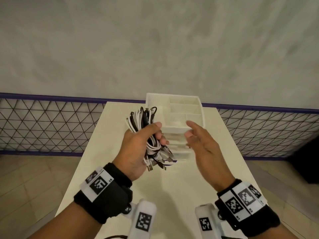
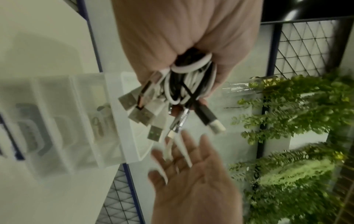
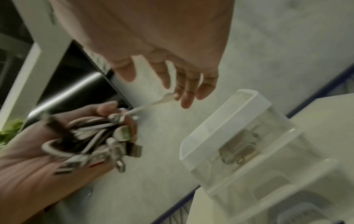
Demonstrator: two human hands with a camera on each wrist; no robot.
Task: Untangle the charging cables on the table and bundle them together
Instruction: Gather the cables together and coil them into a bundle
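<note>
My left hand point(image 1: 138, 145) grips a bundle of black and white charging cables point(image 1: 141, 119) above the white table point(image 1: 198, 176). Their loops stick out above the fist and several USB plugs point(image 1: 165, 152) hang below it. In the left wrist view the bundle point(image 2: 184, 84) fans out from my left hand point(image 2: 172, 37) toward the open right palm point(image 2: 191, 181). My right hand point(image 1: 198, 140) hovers beside the bundle with its fingers straight. One loose white cable end point(image 3: 153, 104) reaches from the bundle point(image 3: 91, 136) to my right fingertips point(image 3: 187, 97).
A white desk organiser point(image 1: 198, 100) with open top compartments and clear drawers stands at the table's far end, just behind both hands. A purple-framed wire mesh fence point(image 1: 43, 125) runs behind the table. A dark object point(image 1: 307, 161) sits on the floor at right. Green plants point(image 2: 296, 113) hang nearby.
</note>
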